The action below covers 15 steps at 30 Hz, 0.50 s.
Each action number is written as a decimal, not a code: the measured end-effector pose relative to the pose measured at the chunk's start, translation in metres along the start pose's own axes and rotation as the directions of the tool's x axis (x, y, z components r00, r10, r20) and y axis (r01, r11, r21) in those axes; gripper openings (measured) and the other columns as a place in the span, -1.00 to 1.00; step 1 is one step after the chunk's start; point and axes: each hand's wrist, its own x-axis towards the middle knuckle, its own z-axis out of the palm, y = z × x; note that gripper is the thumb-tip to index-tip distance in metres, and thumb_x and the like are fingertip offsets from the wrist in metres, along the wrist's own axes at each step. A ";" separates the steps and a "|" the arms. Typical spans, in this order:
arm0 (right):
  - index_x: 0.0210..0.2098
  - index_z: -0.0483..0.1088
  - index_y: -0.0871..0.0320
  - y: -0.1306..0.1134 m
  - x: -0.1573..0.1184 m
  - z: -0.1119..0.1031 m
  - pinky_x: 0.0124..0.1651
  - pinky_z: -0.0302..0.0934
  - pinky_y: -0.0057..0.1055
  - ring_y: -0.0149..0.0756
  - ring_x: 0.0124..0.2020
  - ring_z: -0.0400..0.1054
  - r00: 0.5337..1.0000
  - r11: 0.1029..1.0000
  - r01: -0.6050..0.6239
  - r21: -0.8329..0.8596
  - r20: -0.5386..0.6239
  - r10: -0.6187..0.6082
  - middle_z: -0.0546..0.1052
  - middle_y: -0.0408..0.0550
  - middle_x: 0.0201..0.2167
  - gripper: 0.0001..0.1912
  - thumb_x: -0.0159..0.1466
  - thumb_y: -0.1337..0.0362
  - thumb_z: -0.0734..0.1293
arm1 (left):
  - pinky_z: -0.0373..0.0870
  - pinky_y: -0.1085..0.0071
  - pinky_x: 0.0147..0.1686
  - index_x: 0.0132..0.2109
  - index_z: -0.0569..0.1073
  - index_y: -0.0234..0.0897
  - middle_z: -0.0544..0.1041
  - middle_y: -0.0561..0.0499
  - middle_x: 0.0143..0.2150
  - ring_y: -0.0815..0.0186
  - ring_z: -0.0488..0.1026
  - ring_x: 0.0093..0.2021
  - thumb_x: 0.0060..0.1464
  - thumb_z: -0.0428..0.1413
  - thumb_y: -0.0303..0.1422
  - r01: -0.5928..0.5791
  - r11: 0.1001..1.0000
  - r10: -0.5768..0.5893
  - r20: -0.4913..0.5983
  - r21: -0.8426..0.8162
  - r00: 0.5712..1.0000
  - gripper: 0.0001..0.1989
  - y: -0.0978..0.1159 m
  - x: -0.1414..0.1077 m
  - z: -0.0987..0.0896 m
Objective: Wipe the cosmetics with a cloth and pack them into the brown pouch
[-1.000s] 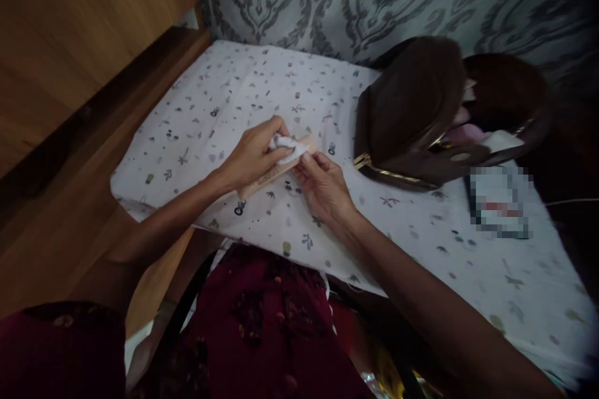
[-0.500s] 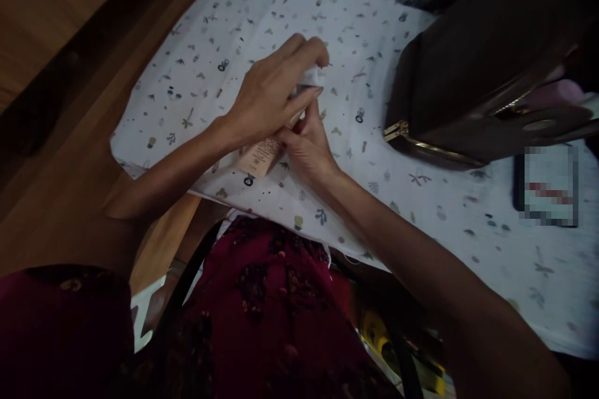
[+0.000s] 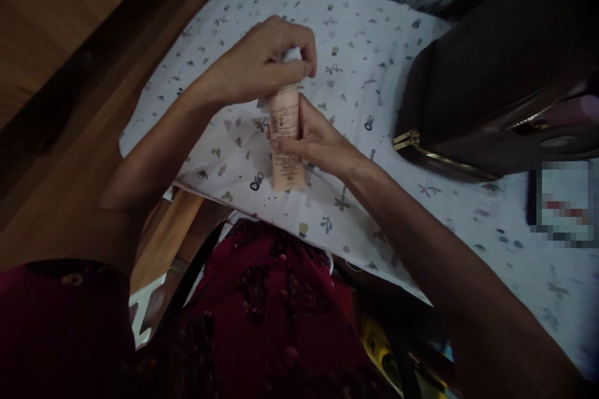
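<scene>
A peach-coloured squeeze tube [image 3: 286, 115] with fine dark print is held nearly upright over the white patterned cloth [image 3: 215, 137]. My right hand [image 3: 321, 137] is closed around its middle, thumb across the front. At the tube's upper end, my left hand [image 3: 266, 62] curls its fingers around a white, tissue-like piece [image 3: 292, 55], pressed against the top. A bit of white also shows under that hand, left of the tube. The tube's top end is mostly hidden by the fingers and the white piece.
A dark brown zipped bag [image 3: 468, 87] stands on the right, with a pink item [image 3: 584, 109] showing in its opening. A phone-like object [image 3: 564, 202], its screen blurred out, lies beside it. Brown wood [image 3: 70, 25] borders the left side.
The tube has turned from slanted to nearly upright, showing more of its printed face. My left hand has shifted left and slightly up, still at its upper end. The view has moved slightly.
</scene>
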 end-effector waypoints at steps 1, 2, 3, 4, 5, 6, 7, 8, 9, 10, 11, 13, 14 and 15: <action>0.03 0.36 0.09 -0.003 0.000 0.001 0.02 0.39 -0.07 -0.06 0.09 0.37 1.000 1.000 -0.017 0.022 0.010 0.017 0.47 -0.18 -0.07 -0.42 0.05 0.25 0.56 | 0.36 -0.02 -0.07 -0.10 0.52 -0.52 0.27 0.14 -0.52 0.33 0.46 -0.27 0.25 0.00 -0.56 0.037 0.998 -0.037 0.013 -0.047 0.999 -0.80 0.000 0.000 -0.001; 0.01 0.37 0.11 -0.006 0.000 0.003 0.01 0.41 -0.09 -0.05 0.08 0.38 0.999 0.999 -0.034 0.040 0.026 0.033 0.48 -0.16 -0.09 -0.43 0.04 0.25 0.56 | 0.38 0.00 -0.11 -0.11 0.52 -0.51 0.21 0.16 -0.56 0.33 0.46 -0.31 0.26 0.00 -0.55 0.076 0.993 -0.074 0.024 -0.089 0.997 -0.80 0.000 -0.001 -0.002; 0.00 0.37 0.11 -0.010 -0.001 0.004 0.00 0.42 -0.10 -0.05 0.06 0.39 0.998 0.998 -0.047 0.053 0.052 0.044 0.48 -0.14 -0.11 -0.43 0.04 0.24 0.57 | 0.41 0.05 -0.17 -0.11 0.52 -0.47 0.17 0.17 -0.58 0.34 0.45 -0.36 0.27 0.00 -0.54 0.114 0.985 -0.111 0.035 -0.127 0.993 -0.80 -0.001 -0.001 -0.002; 0.00 0.37 0.11 -0.013 -0.002 0.005 -0.01 0.42 -0.11 -0.07 0.04 0.40 0.995 0.997 -0.055 0.057 0.088 0.050 0.49 -0.13 -0.13 -0.43 0.04 0.22 0.57 | 0.43 0.13 -0.23 -0.12 0.52 -0.42 0.15 0.16 -0.60 0.35 0.43 -0.42 0.27 0.00 -0.53 0.152 0.975 -0.148 0.039 -0.164 0.988 -0.81 -0.002 -0.001 -0.002; 0.01 0.36 0.10 -0.015 -0.003 0.006 -0.03 0.43 -0.12 -0.08 0.01 0.42 0.990 0.997 -0.060 0.051 0.130 0.053 0.50 -0.12 -0.15 -0.42 0.05 0.20 0.56 | 0.43 0.22 -0.31 -0.14 0.52 -0.36 0.14 0.16 -0.61 0.37 0.40 -0.47 0.26 0.00 -0.51 0.188 0.962 -0.185 0.037 -0.199 0.982 -0.81 -0.004 -0.001 0.000; 0.03 0.35 0.09 -0.018 -0.004 0.007 -0.05 0.44 -0.14 -0.11 -0.03 0.43 0.985 0.997 -0.058 0.040 0.167 0.051 0.50 -0.12 -0.17 -0.41 0.06 0.18 0.56 | 0.41 0.30 -0.39 -0.15 0.52 -0.30 0.14 0.15 -0.61 0.39 0.36 -0.52 0.26 0.00 -0.49 0.218 0.948 -0.218 0.025 -0.230 0.976 -0.80 -0.006 -0.001 0.002; 0.05 0.33 0.07 -0.019 -0.005 0.007 -0.06 0.44 -0.16 -0.13 -0.06 0.44 0.980 0.998 -0.053 0.027 0.193 0.047 0.51 -0.11 -0.18 -0.40 0.07 0.16 0.55 | 0.38 0.35 -0.46 -0.16 0.52 -0.25 0.15 0.14 -0.61 0.40 0.33 -0.55 0.26 -0.02 -0.46 0.238 0.936 -0.245 0.007 -0.257 0.969 -0.79 -0.009 -0.001 0.005; 0.06 0.32 0.06 -0.020 -0.006 0.007 -0.08 0.45 -0.17 -0.14 -0.08 0.45 0.978 0.999 -0.045 0.016 0.206 0.041 0.51 -0.10 -0.18 -0.39 0.08 0.14 0.55 | 0.35 0.38 -0.50 -0.15 0.51 -0.24 0.16 0.13 -0.60 0.40 0.32 -0.57 0.27 -0.04 -0.45 0.249 0.929 -0.264 -0.017 -0.275 0.964 -0.78 -0.012 -0.001 0.008; 0.07 0.30 0.06 -0.021 -0.007 0.007 -0.09 0.45 -0.18 -0.15 -0.10 0.46 0.978 0.999 -0.038 0.008 0.208 0.035 0.52 -0.09 -0.18 -0.38 0.09 0.12 0.54 | 0.33 0.40 -0.51 -0.14 0.50 -0.23 0.21 0.12 -0.58 0.39 0.35 -0.56 0.28 -0.06 -0.42 0.246 0.926 -0.270 -0.047 -0.286 0.962 -0.77 -0.016 -0.001 0.012; 0.08 0.29 0.06 -0.021 -0.009 0.007 -0.09 0.45 -0.19 -0.15 -0.11 0.46 0.978 0.999 -0.035 0.003 0.204 0.033 0.52 -0.07 -0.17 -0.37 0.10 0.10 0.53 | 0.33 0.42 -0.51 -0.12 0.50 -0.22 0.27 0.11 -0.55 0.38 0.38 -0.54 0.28 -0.08 -0.39 0.232 0.925 -0.266 -0.077 -0.301 0.961 -0.76 -0.018 -0.001 0.016; 0.09 0.28 0.06 -0.021 -0.010 0.007 -0.09 0.45 -0.19 -0.15 -0.11 0.47 0.980 0.999 -0.035 0.001 0.196 0.034 0.52 -0.06 -0.16 -0.37 0.10 0.08 0.53 | 0.33 0.43 -0.51 -0.11 0.49 -0.21 0.33 0.09 -0.51 0.38 0.40 -0.52 0.29 -0.09 -0.37 0.217 0.920 -0.263 -0.105 -0.328 0.959 -0.75 -0.020 -0.002 0.020; 0.10 0.26 0.07 -0.022 -0.013 0.008 -0.08 0.45 -0.18 -0.16 -0.11 0.47 0.985 0.999 -0.039 0.001 0.167 0.039 0.52 -0.03 -0.14 -0.36 0.12 0.05 0.51 | 0.33 0.46 -0.52 -0.08 0.47 -0.21 0.43 0.05 -0.42 0.37 0.43 -0.48 0.30 -0.10 -0.32 0.200 0.889 -0.277 -0.137 -0.411 0.951 -0.74 -0.021 -0.006 0.028; 0.12 0.24 0.06 -0.023 -0.015 0.009 -0.07 0.45 -0.18 -0.16 -0.11 0.47 0.988 0.999 -0.041 0.003 0.148 0.040 0.51 -0.02 -0.11 -0.35 0.14 0.04 0.50 | 0.33 0.47 -0.53 -0.06 0.45 -0.21 0.47 0.03 -0.39 0.36 0.44 -0.45 0.31 -0.11 -0.29 0.198 0.867 -0.294 -0.149 -0.458 0.944 -0.73 -0.019 -0.008 0.033; 0.15 0.22 0.05 -0.024 -0.016 0.010 -0.08 0.45 -0.19 -0.17 -0.13 0.46 0.991 0.999 -0.042 0.010 0.126 0.041 0.51 -0.02 -0.09 -0.34 0.15 0.02 0.48 | 0.33 0.48 -0.53 -0.04 0.44 -0.21 0.49 0.01 -0.35 0.35 0.46 -0.43 0.33 -0.12 -0.26 0.194 0.843 -0.313 -0.163 -0.502 0.936 -0.72 -0.017 -0.010 0.037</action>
